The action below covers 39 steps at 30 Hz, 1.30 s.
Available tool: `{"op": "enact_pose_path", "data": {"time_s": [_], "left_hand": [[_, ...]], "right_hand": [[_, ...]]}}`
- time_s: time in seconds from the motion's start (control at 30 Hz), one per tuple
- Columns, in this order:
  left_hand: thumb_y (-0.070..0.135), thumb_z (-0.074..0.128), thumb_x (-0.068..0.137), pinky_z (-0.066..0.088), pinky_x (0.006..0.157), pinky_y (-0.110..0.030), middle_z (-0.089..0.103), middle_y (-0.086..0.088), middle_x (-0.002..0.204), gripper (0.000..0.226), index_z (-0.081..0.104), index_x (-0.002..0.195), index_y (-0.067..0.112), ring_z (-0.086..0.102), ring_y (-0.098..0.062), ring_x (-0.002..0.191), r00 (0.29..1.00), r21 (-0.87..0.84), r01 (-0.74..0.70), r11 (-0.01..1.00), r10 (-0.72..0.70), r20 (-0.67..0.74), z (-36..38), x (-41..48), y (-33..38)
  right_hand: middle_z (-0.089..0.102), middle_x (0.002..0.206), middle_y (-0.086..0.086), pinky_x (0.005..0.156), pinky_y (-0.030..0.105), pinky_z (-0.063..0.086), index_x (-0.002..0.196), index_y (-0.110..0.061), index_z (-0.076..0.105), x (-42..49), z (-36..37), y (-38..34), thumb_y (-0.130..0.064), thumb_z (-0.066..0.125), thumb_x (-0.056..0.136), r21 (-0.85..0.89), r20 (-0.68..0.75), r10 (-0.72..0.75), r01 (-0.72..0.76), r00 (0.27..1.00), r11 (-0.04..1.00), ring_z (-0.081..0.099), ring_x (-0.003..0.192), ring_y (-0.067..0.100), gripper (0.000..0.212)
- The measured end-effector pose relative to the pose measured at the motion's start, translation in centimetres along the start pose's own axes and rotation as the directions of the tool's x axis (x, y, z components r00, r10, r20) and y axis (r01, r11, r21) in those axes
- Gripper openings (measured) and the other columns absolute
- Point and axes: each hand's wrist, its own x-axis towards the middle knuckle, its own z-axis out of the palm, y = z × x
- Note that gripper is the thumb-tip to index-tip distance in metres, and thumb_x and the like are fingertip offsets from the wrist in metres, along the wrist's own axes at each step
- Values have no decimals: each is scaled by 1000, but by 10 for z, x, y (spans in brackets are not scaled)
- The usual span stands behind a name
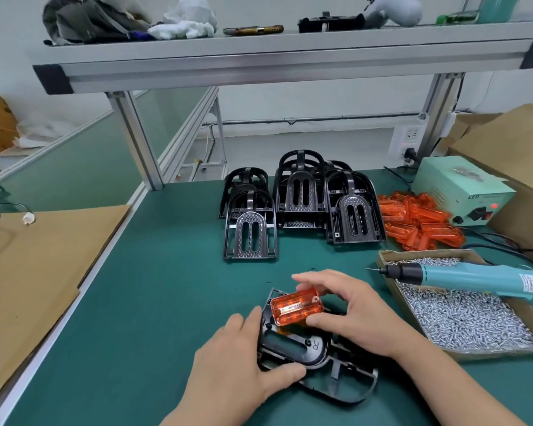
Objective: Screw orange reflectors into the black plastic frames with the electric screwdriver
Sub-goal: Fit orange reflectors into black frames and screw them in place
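Seating an orange reflector (296,305) onto the black frame (308,348) on the counter (154,302). My right hand (351,312) pinches the reflector between thumb and fingers. My left hand (237,373) grips the frame's left side, thumb curled over its rim. Reflector looks tilted, not yet flush. Risk: if the screw hole sits off its boss, the screw goes in crooked or cracks the plastic. Electric screwdriver (462,275) lies on the screw box (474,321), untouched. Reaching for it could let the reflector shift.

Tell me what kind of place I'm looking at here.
Likely a small factory assembly bench: stacked black frames, a pile of orange reflectors, an electric screwdriver resting on a box of screws.
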Motion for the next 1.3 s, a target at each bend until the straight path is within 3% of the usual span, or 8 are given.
{"op": "enact_pose_path", "data": {"time_s": [0.17,0.3,0.5,0.67,0.83,0.93,1.1,1.3], "left_hand": [[101,22,50,41,75,-27,40,17,90,92,43,118,43,60,-7,100,992,104,76,992,-65,-105,5,-7,14],[102,16,49,34,67,-29,38,15,86,80,34,95,38,62,-10,97,991,146,104,984,-90,-99,7,-9,17],[104,8,52,37,68,-30,40,15,88,85,39,92,36,58,-9,99,992,158,88,983,-72,-109,-6,-5,16],[54,57,90,43,80,-22,53,12,95,37,67,118,31,53,-2,81,973,-300,-96,949,27,-227,-33,26,6],[13,74,85,42,63,-17,70,4,73,17,74,77,28,53,-1,58,995,-549,-65,834,15,-95,-41,49,12],[4,72,85,46,47,-17,64,3,57,18,68,71,16,55,-5,43,979,-695,42,717,-169,-116,-27,47,17],[4,71,86,50,45,-20,66,-6,60,13,64,76,9,65,-15,45,950,-797,42,603,-270,-154,-10,35,32],[17,72,86,42,55,-16,67,8,61,22,69,65,25,54,-3,52,972,-676,-22,736,-144,-188,-19,34,14]], "right_hand": [[68,117,-15,102,12,40,122,-30,69,-3,-5,-8,-4,81,80,-3,20,11,-11,1000,1000,63,117,4,51],[67,117,-17,104,14,40,123,-32,68,-3,-7,-14,-6,82,81,-75,41,7,-4,999,997,61,118,3,51],[66,117,-21,104,15,36,128,-37,65,2,-8,-17,-13,83,80,-203,33,-33,39,999,978,57,119,3,57],[66,116,-17,95,14,42,128,-34,67,10,-13,-20,-9,83,79,-120,57,-74,81,996,990,63,107,11,57],[61,127,-9,100,18,47,135,-25,61,16,-8,-22,0,78,83,-3,34,-75,75,997,997,63,115,12,60],[62,126,-6,87,19,54,128,-26,60,17,-2,-23,-8,76,86,132,-153,84,-64,985,989,67,106,7,48],[73,76,3,56,19,50,89,-20,65,20,8,-21,-17,78,85,83,-233,269,-256,934,963,71,65,16,14],[72,76,-10,76,31,55,87,-24,72,24,4,-24,-15,72,86,-216,-120,208,-230,971,949,66,72,5,9]]}}
